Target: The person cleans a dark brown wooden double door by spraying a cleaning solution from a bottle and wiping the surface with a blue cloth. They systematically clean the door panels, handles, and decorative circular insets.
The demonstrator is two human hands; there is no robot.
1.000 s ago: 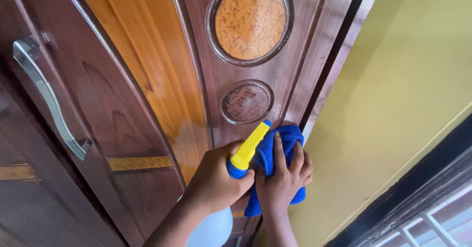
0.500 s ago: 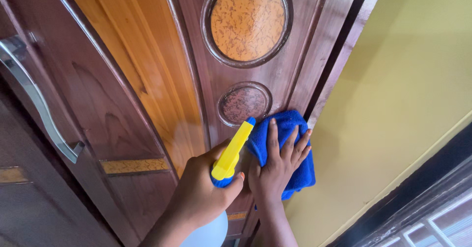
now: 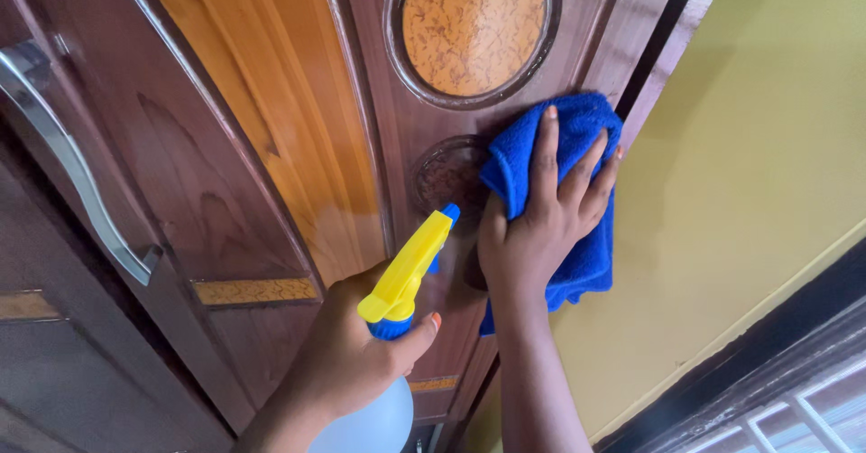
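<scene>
My right hand (image 3: 539, 223) presses a blue microfibre cloth (image 3: 588, 245) flat against the dark wooden door (image 3: 216, 191), beside its right edge and just right of a small round inlay (image 3: 444, 175). My left hand (image 3: 356, 354) grips a spray bottle with a yellow trigger head (image 3: 406, 268) and a pale translucent body (image 3: 370, 426), held just in front of the door with its blue nozzle pointing up toward the small inlay. A larger orange oval inlay (image 3: 474, 24) sits above the cloth.
A curved silver pull handle (image 3: 68, 160) is on the door's left side. A yellow wall (image 3: 767, 146) runs to the right of the door frame. A dark window frame with bars (image 3: 794, 399) shows at the bottom right.
My right hand has slid the blue cloth upward along the door's right side, from below the small round inlay to beside it. The spray bottle has stayed roughly in place.
</scene>
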